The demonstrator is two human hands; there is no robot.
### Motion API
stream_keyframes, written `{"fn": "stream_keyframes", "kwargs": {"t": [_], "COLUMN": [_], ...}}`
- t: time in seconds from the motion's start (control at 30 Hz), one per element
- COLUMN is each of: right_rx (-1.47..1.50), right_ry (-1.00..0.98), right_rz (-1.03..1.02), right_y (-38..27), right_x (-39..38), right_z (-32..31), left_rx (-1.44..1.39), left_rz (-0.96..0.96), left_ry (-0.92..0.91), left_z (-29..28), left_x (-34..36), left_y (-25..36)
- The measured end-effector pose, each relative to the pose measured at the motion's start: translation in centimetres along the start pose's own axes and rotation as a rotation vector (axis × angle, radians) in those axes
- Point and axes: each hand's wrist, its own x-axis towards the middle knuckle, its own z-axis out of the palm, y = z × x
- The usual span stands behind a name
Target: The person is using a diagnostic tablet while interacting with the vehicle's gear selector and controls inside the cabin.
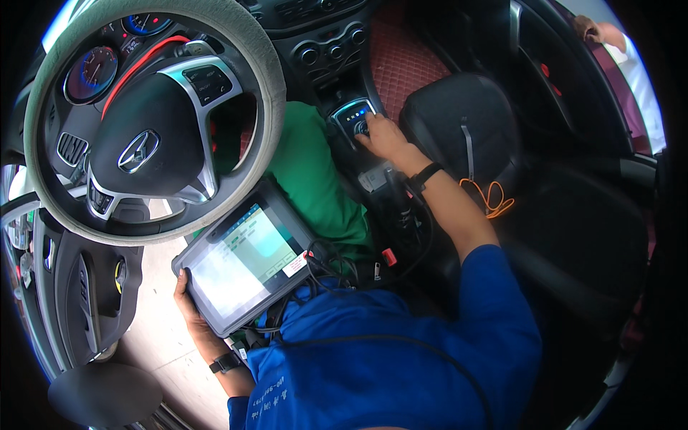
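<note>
My left hand (pixel 186 301) grips the left edge of a diagnostic tablet (pixel 240 269) with a thick black case. The tablet rests tilted on my lap, its screen lit and partly washed out by glare. Black cables (pixel 322 266) run from its right side. My right hand (pixel 387 138) reaches to the centre console, fingers closed round the rotary gear knob on the lit selector panel (pixel 350 115). The hand hides most of the knob.
The steering wheel (pixel 269 93) stands close above the tablet. At left the driver's door (pixel 72 287) is open. An orange cord (pixel 498 204) lies on the passenger seat (pixel 573 215). A red buckle (pixel 389 256) sits beside my hip. Another person's arm (pixel 609 34) shows outside at right.
</note>
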Motion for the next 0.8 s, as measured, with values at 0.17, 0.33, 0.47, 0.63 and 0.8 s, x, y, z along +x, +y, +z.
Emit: {"fn": "stream_keyframes", "kwargs": {"t": [0.17,0.33,0.47,0.63,0.8], "right_rx": [0.021,0.035,0.068,0.038,0.126], "right_ry": [0.04,-0.028,-0.006,0.018,0.017], "right_rz": [-0.112,-0.105,-0.132,-0.362,-0.229], "right_y": [0.8,0.9,1.4,1.8,1.8], "right_x": [-0.4,-0.4,-0.3,1.0,-1.1], "right_z": [0.2,-0.2,-0.2,0.8,-1.8], "left_rx": [-0.034,-0.04,-0.025,-0.066,-0.035], "left_rz": [-0.006,0.005,0.005,0.005,-0.036], "left_ry": [0.002,-0.002,-0.005,0.015,0.117], "left_z": [-0.2,0.2,1.0,1.7,1.3], "left_x": [0.0,-0.1,-0.1,-1.5,-0.1], "left_y": [-0.2,-0.1,0.2,0.4,0.5]}}
